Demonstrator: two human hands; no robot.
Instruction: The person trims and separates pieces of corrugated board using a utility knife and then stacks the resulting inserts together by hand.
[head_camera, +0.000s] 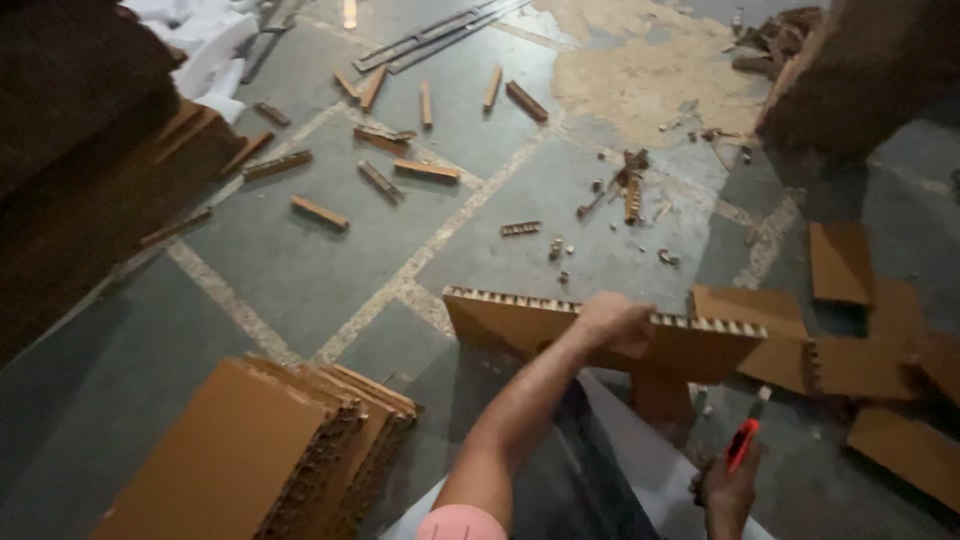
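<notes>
A: What was the biggest thing there?

B: The floor (300, 260), grey slabs with pale joints, dimly lit. A patch of sawdust (640, 70) lay at its far edge, and metal rails (430, 38) beyond that. A dark stack (80, 170) stood along the left edge.

A: And nearer the person?

B: A pile of boards (260, 450) at the near left corner, honeycomb edges showing. Flat offcuts (850, 350) lay along the right edge, and short strips (320, 212) were scattered over the middle.

A: Which piece was in hand?

B: One board (500, 325), stood on edge at the near middle of the floor. The left hand (615, 320) was closed over its top edge, steadying it.

A: The other hand?

B: The right hand (730, 490) was wrapped shut around a red knife (745, 440), blade up, held low and apart from the board.

A: So which step?

B: I judged it as between cuts: board braced, knife not yet on it. A cut would call for bringing the blade to the edge while keeping the gripping fingers out of its line.
</notes>
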